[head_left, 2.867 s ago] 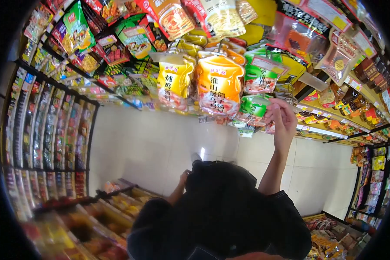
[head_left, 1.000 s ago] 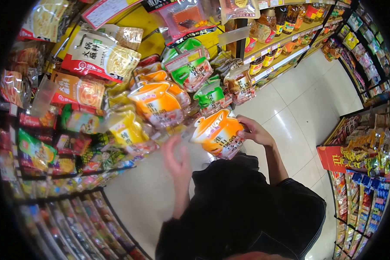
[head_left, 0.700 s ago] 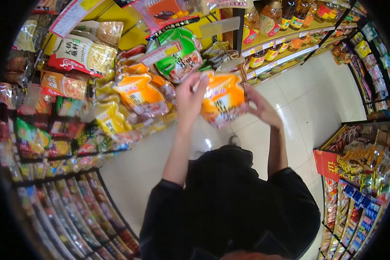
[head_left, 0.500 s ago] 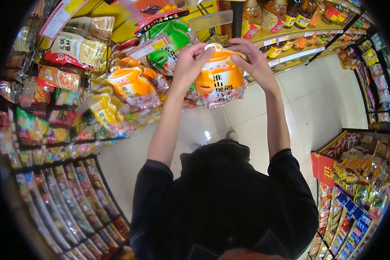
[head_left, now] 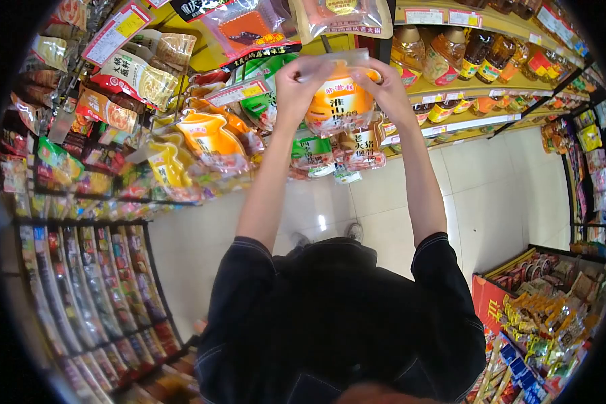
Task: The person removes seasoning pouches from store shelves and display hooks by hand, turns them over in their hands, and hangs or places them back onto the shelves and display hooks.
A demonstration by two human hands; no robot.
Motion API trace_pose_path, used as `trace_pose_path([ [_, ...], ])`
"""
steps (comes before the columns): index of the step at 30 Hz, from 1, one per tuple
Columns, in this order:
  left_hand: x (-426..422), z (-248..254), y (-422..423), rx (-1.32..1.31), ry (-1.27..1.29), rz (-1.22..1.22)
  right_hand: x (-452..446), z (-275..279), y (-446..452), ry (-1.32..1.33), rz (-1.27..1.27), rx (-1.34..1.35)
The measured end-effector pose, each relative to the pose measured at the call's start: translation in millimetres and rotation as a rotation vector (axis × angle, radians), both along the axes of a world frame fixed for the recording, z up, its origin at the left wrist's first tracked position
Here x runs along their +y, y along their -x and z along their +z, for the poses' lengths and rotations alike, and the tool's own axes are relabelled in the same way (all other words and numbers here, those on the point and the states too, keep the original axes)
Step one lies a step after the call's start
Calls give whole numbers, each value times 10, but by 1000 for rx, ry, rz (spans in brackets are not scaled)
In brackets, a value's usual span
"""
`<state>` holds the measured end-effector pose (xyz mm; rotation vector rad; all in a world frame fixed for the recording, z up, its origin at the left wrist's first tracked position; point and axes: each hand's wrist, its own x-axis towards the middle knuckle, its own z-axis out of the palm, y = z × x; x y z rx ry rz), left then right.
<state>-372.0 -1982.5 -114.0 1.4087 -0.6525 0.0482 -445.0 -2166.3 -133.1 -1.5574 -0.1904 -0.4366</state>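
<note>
An orange and white food packet (head_left: 338, 102) with a pot-shaped outline and dark Chinese lettering is held upright at the shelf front. My left hand (head_left: 295, 91) grips its upper left edge. On the opposite side, the fingers of my right hand (head_left: 390, 91) are closed round the upper right edge. A clear plastic label holder (head_left: 336, 59) overlaps the packet's top and part of my left fingers. Below the packet hang a green packet (head_left: 311, 155) and a brown packet (head_left: 362, 147). Just left of my left hand is another green packet (head_left: 257, 91).
More orange packets (head_left: 212, 140) and yellow packets (head_left: 168, 165) hang to the left, behind a price tag (head_left: 237, 93). Oil bottles (head_left: 444, 57) line the shelf at right. A red-sided bin (head_left: 489, 303) of snacks stands at lower right. Pale tiles (head_left: 484, 182) cover the floor.
Both hands have carried the orange packet forward and up to the rack, under the label holder. The green and brown packets below it have come into view. My view has shifted slightly.
</note>
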Motion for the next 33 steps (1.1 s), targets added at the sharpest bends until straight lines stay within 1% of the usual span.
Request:
trace_pose_path([
  [3, 8, -39, -20, -91, 16, 62, 50, 75, -32, -30, 6, -33],
  [6, -11, -88, -119, 27, 86, 69, 44, 38, -140, 3, 11, -81],
  [7, -33, -73, -141, 6, 99, 80, 25, 14, -190, 24, 13, -96],
  [10, -42, -45, -250, 118, 73, -44, -22, -54, -297, -13, 23, -153],
  [11, -29, -40, -286, 92, 66, -85, -33, -67, -315, -19, 10, -117],
  [14, 11, -27, -261, 154, 74, -107, -58, 29, -246, 61, 15, -74],
  [15, 3, -39, -273, 80, 62, -110, -50, 34, -219, 114, -31, -79],
  [18, 29, -66, -309, -73, -77, -52, -53, 74, -180, 107, -13, -47],
  [19, 43, -46, -288, -57, -134, -54, -46, 96, -162, 81, -16, -16],
  [22, 19, -116, -380, -127, -162, -16, -94, 30, -249, 95, -10, -35],
  [23, -20, -137, -374, 6, -202, 27, -134, -13, -324, 122, -31, -30],
  [26, -87, -92, -245, -467, -446, 529, -131, -64, -593, 156, -157, 91],
  [27, -54, -50, -63, -348, -563, 493, -198, -227, -824, 216, -183, -110],
  [28, -59, -69, 97, -441, -503, 592, -245, -418, -1076, 93, -193, -233],
  [29, 10, -73, 254, -536, -481, 591, -271, -549, -1263, -40, -194, -351],
  [30, 109, -157, 443, -569, -530, 569, -313, -540, -1334, 36, -278, -209],
  [31, 195, -305, 602, -460, -452, 437, -341, -561, -1426, 31, -295, -145],
  [32, 393, -294, 829, -429, -411, 379, -399, -614, -1498, -51, -254, -119],
  [33, 581, -286, 1029, -392, -368, 321, -479, -663, -1585, -223, -137, -131],
])
